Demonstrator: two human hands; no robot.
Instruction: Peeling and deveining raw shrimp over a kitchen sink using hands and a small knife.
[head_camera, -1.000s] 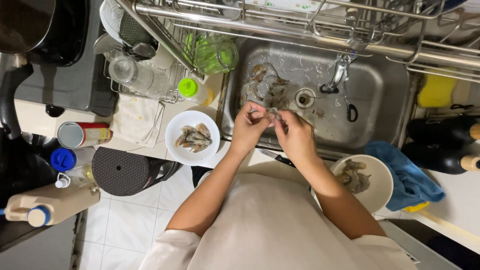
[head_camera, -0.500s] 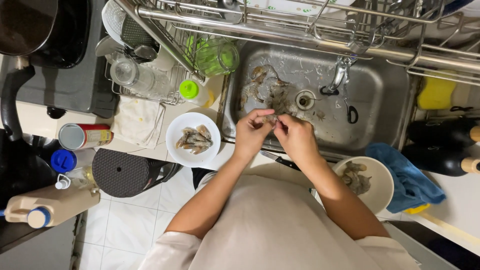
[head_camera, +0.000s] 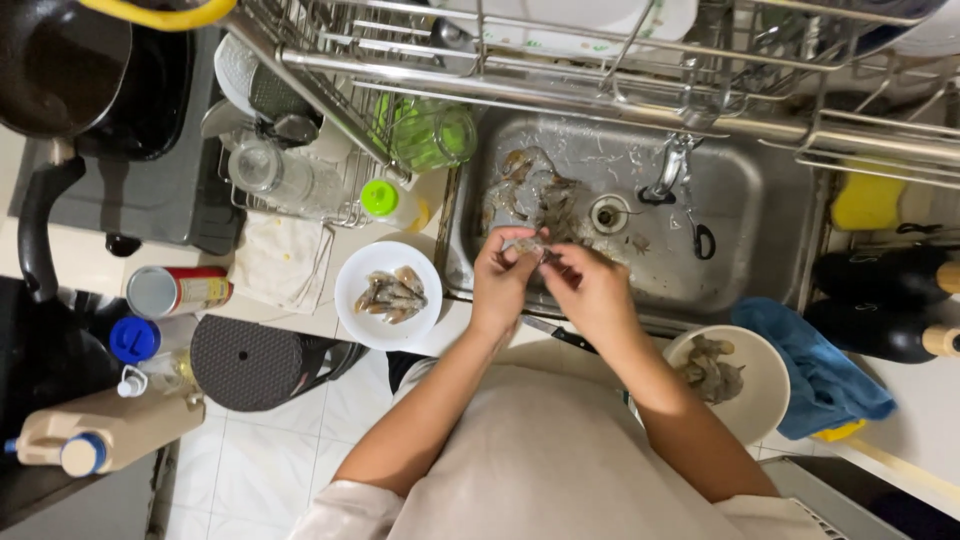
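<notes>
Both hands meet over the sink (head_camera: 770, 200); the left hand (head_camera: 503, 280) and the right hand (head_camera: 590, 290) pinch one shrimp (head_camera: 525, 245) between narrow fingertips. Some finished ones seem to lie on the white plate (head_camera: 352, 290); more wait in the bowl (head_camera: 770, 385) and near the drain (head_camera: 608, 213), so the work looks about half done.

Over the last second little has moved. Both hands stay at the front edge of the sink (head_camera: 780, 200), but they have closed in on each other: the left hand (head_camera: 503, 280) and the right hand (head_camera: 590, 290) now sit nearer together over the shrimp (head_camera: 525, 245) they pinch between their fingertips. The left hand has drifted slightly back from the drain toward the sink's front rim. The view itself has shifted a little.
</notes>
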